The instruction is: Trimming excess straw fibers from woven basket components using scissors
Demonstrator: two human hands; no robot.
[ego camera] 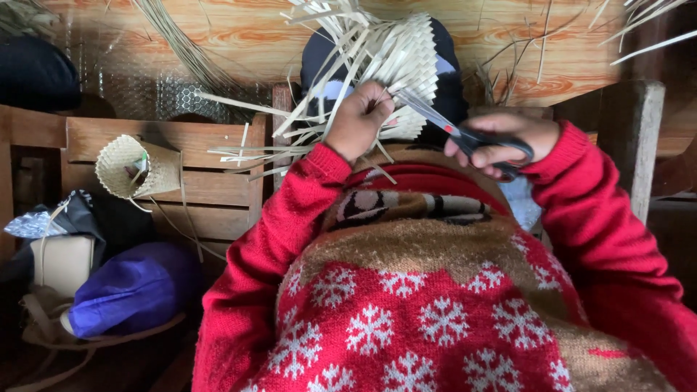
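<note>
My left hand (361, 120) was closed around the edge of the half-woven palm-leaf piece (410, 69), holding it up in front of my chest; my right hand (497, 141) gripped the black-handled scissors (465, 134), their blades pointing in at the loose strips (290, 127) beside my left fingers. The body of the piece was already plaited tight, by my judgement; what was left was the fringe, many long unwoven ends splaying out to the left and above, still untrimmed. A small finished woven basket (134, 167) lay on the wooden bench (210, 189) well to my left; a purple bag (134, 287) sat below it.
</note>
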